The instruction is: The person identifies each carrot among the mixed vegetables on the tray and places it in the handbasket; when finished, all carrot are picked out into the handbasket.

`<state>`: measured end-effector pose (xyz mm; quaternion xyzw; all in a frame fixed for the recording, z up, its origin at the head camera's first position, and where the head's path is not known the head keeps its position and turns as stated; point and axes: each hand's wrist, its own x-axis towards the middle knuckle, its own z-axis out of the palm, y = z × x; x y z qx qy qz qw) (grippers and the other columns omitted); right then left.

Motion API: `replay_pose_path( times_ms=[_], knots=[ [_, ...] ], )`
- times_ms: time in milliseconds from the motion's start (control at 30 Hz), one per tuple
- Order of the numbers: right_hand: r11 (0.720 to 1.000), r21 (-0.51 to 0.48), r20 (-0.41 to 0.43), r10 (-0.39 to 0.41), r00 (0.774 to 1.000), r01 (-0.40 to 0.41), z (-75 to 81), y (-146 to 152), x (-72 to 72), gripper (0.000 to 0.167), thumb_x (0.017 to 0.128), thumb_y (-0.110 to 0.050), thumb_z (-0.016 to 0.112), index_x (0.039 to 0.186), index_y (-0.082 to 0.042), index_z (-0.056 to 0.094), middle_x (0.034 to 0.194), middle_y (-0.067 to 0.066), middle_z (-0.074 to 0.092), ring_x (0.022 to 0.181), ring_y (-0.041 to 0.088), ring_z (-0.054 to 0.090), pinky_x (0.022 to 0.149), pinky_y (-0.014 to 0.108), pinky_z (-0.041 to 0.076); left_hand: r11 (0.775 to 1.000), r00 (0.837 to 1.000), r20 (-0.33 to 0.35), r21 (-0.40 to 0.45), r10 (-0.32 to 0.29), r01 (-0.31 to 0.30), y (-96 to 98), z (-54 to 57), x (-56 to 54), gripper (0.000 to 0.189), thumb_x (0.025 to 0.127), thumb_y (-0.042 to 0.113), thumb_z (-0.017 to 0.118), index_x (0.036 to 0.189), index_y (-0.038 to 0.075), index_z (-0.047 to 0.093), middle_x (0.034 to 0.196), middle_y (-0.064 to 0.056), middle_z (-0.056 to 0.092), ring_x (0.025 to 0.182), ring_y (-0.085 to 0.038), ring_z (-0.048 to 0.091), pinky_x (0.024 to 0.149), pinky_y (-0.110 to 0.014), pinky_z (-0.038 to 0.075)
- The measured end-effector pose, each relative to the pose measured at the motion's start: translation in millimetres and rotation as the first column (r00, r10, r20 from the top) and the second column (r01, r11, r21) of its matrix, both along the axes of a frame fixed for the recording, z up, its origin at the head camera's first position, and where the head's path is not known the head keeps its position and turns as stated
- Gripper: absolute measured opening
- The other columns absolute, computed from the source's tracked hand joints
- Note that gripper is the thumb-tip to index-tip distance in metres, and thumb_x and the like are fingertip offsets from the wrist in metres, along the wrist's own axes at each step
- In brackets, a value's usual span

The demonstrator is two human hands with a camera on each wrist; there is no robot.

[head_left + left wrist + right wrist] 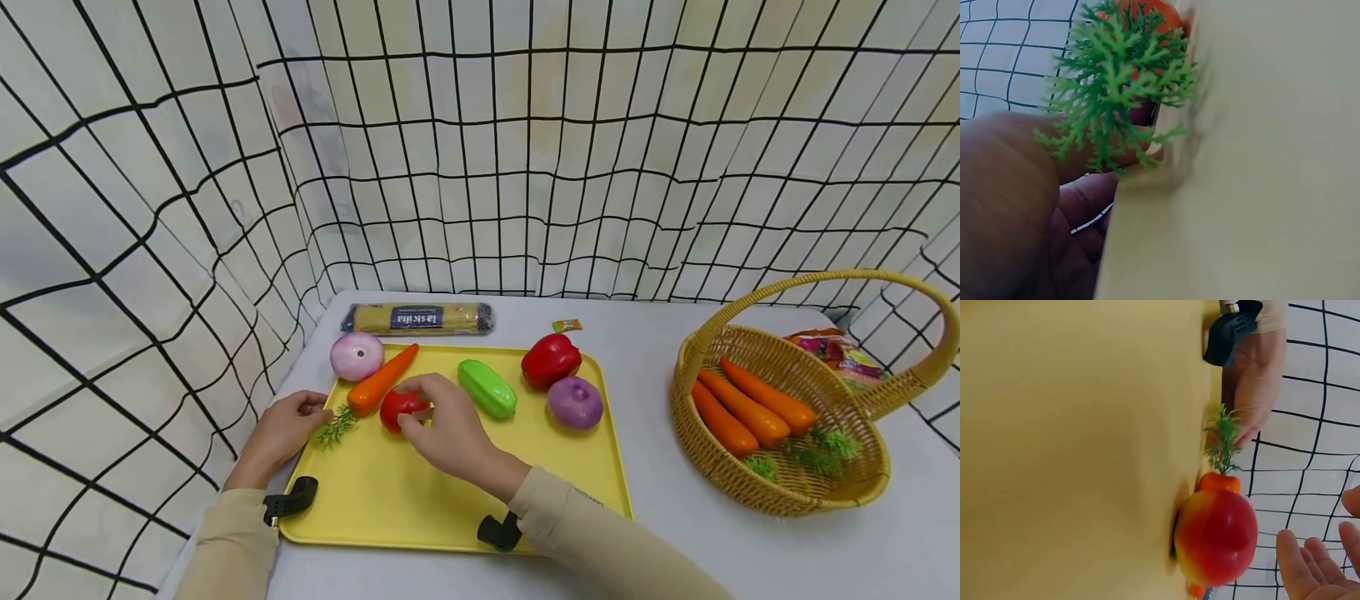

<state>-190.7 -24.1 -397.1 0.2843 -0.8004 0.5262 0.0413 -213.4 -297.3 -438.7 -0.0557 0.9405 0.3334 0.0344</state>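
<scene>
On the left side of the yellow tray (450,508) lie a carrot (384,379) with a green top and a red-and-yellow apple (1216,537). My right hand (453,429) hovers over the apple, its loosely bent fingers apart from the fruit in the right wrist view. My left hand (281,433) grips the tray's left rim, the thumb at the edge and other fingers outside it, next to the carrot's leaves (1116,87). Also on the tray are a green cucumber (487,388), a red bell pepper (551,361) and a purple onion (574,403). A paler onion (357,357) sits at the far left corner.
Behind the tray lie a spaghetti packet (416,318) and a small wrapped sweet (567,325). A wicker basket (780,496) with several carrots stands at the right, a colourful packet (840,354) behind it. Black netting (491,125) surrounds the white table's back and sides.
</scene>
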Motion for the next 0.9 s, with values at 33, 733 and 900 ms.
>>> replay_pose_path(
  times_ms=[33,733,900],
  knots=[
    [1.0,-0.019,0.042,0.002,0.999,-0.001,0.8,-4,-0.2,0.029,0.087,-0.002,0.065,0.116,-0.004,0.063,0.115,0.011,0.064,0.1,0.024,0.063,0.08,0.024,0.054,1.0,1.0,-0.003,0.002,-0.003,0.003,-0.2,0.0,0.2,0.048,0.095,0.03,0.06,0.128,-0.004,0.056,0.106,-0.016,0.061,0.093,-0.027,0.055,0.077,-0.036,0.042],
    [0.994,0.102,0.147,-0.058,0.987,0.043,1.7,-61,-1.2,0.056,0.083,-0.025,0.071,0.135,-0.011,0.054,0.13,0.0,0.057,0.107,0.017,0.056,0.089,0.024,0.047,0.999,0.999,-0.037,0.028,-0.022,0.023,-2.0,-0.8,0.4,0.046,0.092,0.024,0.065,0.125,-0.007,0.058,0.101,-0.015,0.062,0.093,-0.026,0.056,0.075,-0.033,0.043],
    [0.981,0.172,0.17,-0.12,0.978,0.09,2.2,-68,-2.2,0.06,0.082,-0.025,0.073,0.135,-0.008,0.053,0.131,0.002,0.054,0.109,0.013,0.052,0.094,0.027,0.046,0.998,0.999,-0.029,0.053,-0.024,0.025,-2.4,0.4,0.3,0.044,0.092,0.022,0.065,0.124,-0.007,0.058,0.099,-0.014,0.061,0.088,-0.023,0.053,0.071,-0.031,0.042]
  ],
)
